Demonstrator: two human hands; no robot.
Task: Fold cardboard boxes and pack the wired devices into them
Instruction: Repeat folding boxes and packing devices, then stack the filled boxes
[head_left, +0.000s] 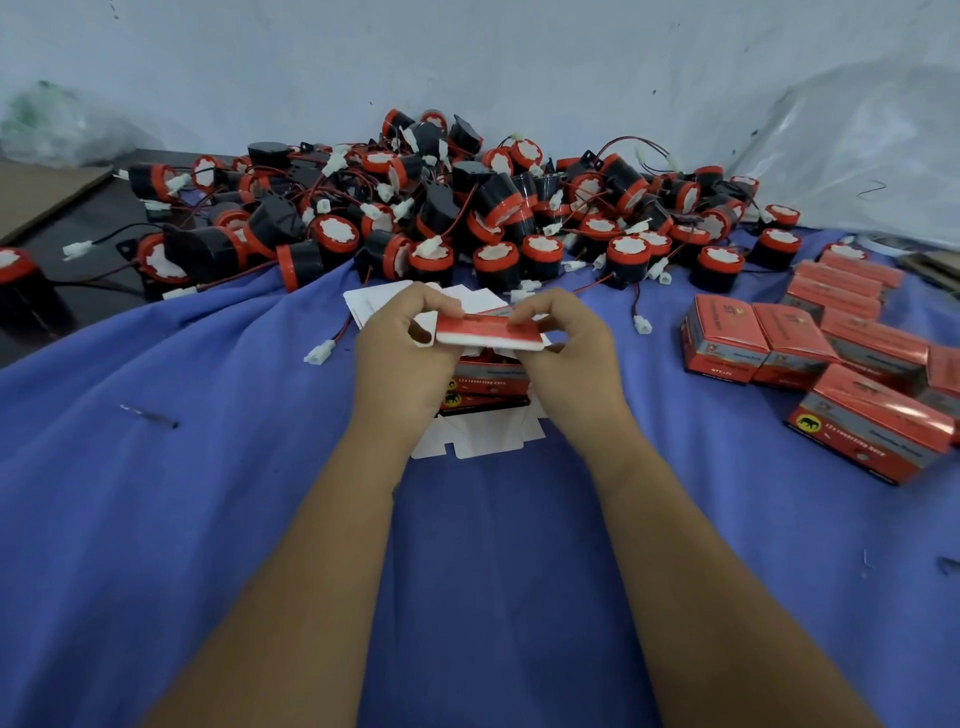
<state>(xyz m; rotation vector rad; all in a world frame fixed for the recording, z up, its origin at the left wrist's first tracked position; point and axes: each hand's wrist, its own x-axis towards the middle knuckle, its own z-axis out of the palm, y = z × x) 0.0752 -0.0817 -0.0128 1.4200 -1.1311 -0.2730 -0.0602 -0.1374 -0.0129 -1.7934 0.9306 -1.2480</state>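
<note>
Boxes already folded shut lay in a loose cluster to the right of your hands, red with grey and black panels; what they held could not be seen. Between your hands you held one flat box blank, red on its upper face and white along its near edge, raised above a small stack of unfolded blanks that rested on the blue cloth directly under your wrists. More white blanks lay just beyond your fingers.

Past those, a wide heap of wired devices stretched from far left to far right: black cylinders with red rims and white caps, tangled in red and black leads. One white connector lay on the cloth just left of your left hand, and another just right of your right hand. The dark surface showed uncovered at the far left, with a brown cardboard sheet on it.

Your left hand pinched the blank's left end between thumb and curled fingers. Your right hand gripped the right end, fingertips on top. Both forearms reached straight forward, close together.
</note>
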